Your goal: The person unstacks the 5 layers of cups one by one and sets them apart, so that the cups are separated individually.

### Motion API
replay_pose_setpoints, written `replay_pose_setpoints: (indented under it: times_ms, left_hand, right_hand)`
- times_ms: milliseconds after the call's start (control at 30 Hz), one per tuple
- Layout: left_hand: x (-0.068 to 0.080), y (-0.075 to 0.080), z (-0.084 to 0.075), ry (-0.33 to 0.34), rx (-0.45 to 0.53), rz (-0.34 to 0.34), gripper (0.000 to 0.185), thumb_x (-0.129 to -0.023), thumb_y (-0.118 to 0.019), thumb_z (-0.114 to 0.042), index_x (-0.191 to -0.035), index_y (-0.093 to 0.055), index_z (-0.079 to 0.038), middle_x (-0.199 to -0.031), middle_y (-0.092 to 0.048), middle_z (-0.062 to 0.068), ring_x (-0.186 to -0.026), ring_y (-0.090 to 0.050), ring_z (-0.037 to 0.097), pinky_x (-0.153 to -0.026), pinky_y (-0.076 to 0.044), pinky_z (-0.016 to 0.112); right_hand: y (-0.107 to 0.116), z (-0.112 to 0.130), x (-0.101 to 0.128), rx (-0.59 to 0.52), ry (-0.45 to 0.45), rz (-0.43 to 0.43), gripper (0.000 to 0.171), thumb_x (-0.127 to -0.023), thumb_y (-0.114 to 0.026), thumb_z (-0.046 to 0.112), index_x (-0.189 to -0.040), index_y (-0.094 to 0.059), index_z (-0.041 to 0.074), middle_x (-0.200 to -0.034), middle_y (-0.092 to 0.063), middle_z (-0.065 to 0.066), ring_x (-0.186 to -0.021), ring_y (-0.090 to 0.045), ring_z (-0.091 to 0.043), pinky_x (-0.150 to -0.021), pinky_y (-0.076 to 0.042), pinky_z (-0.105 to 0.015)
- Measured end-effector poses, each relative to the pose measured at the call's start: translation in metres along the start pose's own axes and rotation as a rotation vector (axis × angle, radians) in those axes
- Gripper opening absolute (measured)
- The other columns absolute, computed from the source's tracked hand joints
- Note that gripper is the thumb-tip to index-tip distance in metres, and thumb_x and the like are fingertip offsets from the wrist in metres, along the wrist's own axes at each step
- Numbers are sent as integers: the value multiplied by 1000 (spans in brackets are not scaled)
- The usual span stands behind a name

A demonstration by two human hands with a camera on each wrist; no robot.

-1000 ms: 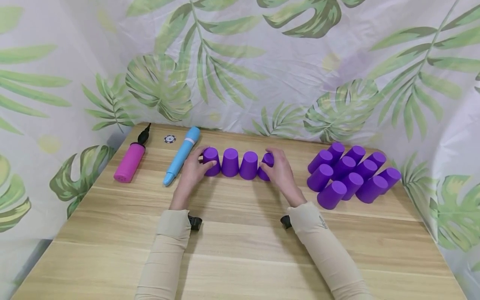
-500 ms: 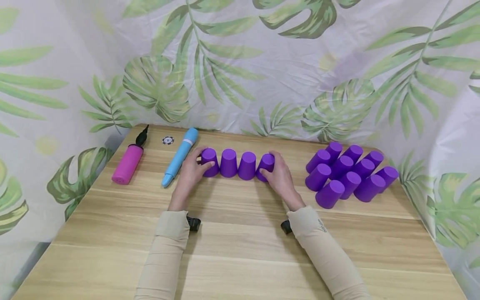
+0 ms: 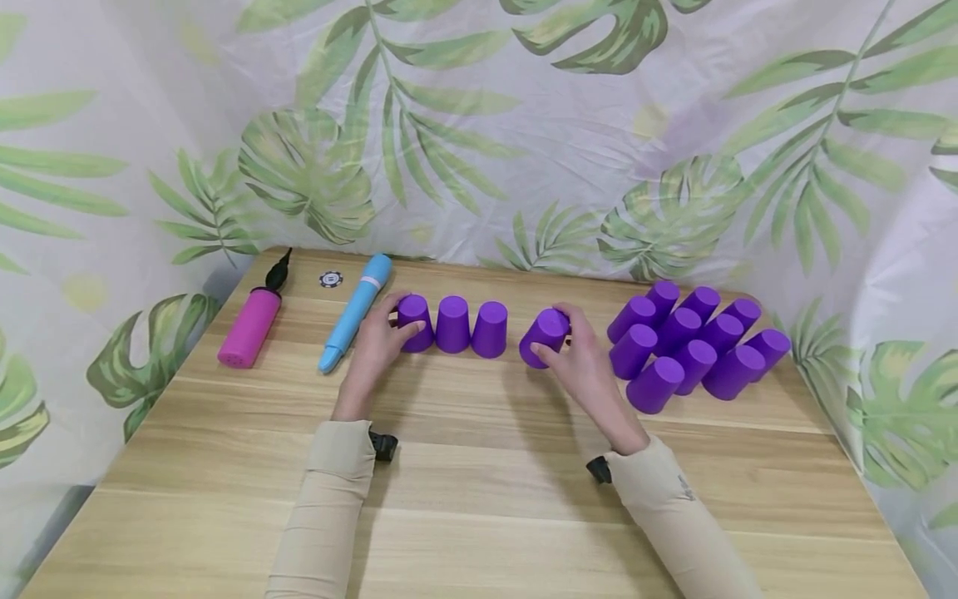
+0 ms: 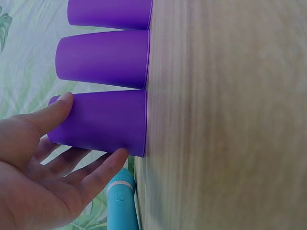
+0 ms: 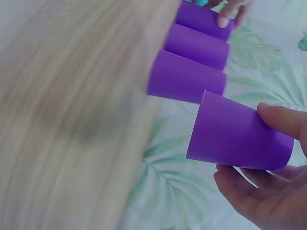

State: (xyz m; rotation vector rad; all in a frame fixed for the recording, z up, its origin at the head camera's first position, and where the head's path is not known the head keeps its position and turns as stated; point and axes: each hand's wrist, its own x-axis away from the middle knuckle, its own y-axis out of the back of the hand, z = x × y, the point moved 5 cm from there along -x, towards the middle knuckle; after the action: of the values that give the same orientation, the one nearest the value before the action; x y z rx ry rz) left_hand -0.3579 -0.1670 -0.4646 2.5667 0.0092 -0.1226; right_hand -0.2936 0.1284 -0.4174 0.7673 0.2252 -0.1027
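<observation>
Three upside-down purple cups stand in a row on the wooden table [image 3: 479,466]. My left hand [image 3: 402,318] holds the leftmost cup [image 3: 416,314], thumb on one side and fingers on the other; the left wrist view shows the same grip of hand [image 4: 91,127] on cup [image 4: 115,117]. The middle cup [image 3: 452,323] and the right cup [image 3: 490,329] touch each other. My right hand [image 3: 555,334] grips a fourth purple cup [image 3: 542,333], tilted and raised off the table, to the right of the row. In the right wrist view this cup [image 5: 225,129] sits between thumb and fingers of the hand [image 5: 247,143].
A cluster of several purple cups [image 3: 692,341] lies on the right, close to my right hand. At the back left are a pink hand pump [image 3: 250,323], a blue tube [image 3: 356,309] and a small poker chip [image 3: 331,279]. A leaf-print curtain [image 3: 479,125] surrounds the table.
My right hand has lifted the rightmost cup out of the row and carried it to the right, tilting it. The left hand has stayed on the leftmost cup.
</observation>
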Motion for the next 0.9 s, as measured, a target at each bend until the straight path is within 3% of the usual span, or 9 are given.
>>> replay_pose_setpoints:
  times_ms: [167, 333, 500, 667, 733, 900]
  left_hand:
    - [1, 1, 0, 4, 9, -7, 57, -90, -68, -12, -142, -44, -4, -136, -50, 23, -122, -51, 39, -102, -46, 48]
    - [1, 1, 1, -2, 12, -11, 57, -90, -68, -13, -141, -44, -4, -136, -51, 22, -123, -50, 37, -102, -46, 47]
    - [1, -1, 0, 2, 15, -1, 57, -91, -68, -13, -142, -44, -4, -136, -51, 22, -123, -50, 38, -102, -46, 47]
    - [0, 0, -1, -6, 5, -6, 57, -91, -67, -14, -142, -43, -3, -136, -50, 23, -124, -50, 38, -102, -46, 48]
    - [-1, 0, -1, -14, 0, -5, 58, -91, -67, -13, -142, -42, -1, -137, -50, 23, -125, -49, 38, -103, -45, 48]
    - [0, -1, -1, -15, -2, -4, 59, -91, -68, -13, -142, -42, -1, -137, -50, 23, -126, -48, 37, -104, -44, 48]
  right_hand:
    - [27, 3, 15, -4, 58, -68, 63, -79, -80, 21, -133, -50, 10, -120, -61, -15, -100, -63, -31, -85, -54, -45]
    - [53, 0, 28, 16, 103, -158, 64, -76, -83, 20, -132, -52, 10, -117, -62, -15, -96, -62, -32, -80, -52, -45]
    - [78, -9, 41, 18, 93, -229, 65, -76, -83, 19, -133, -52, 12, -124, -60, -14, -103, -61, -32, -85, -51, -48]
    - [99, -22, 48, 4, 60, -281, 66, -77, -82, 16, -135, -51, 12, -117, -62, -17, -98, -61, -29, -83, -51, -45]
    - [107, -27, 50, 9, 49, -311, 66, -77, -82, 15, -135, -51, 12, -116, -62, -17, -101, -60, -29, -84, -51, -42]
    - [127, -39, 55, 14, 22, -371, 66, -77, -82, 13, -135, -52, 9, -118, -62, -17, -102, -60, -27, -82, -48, -19]
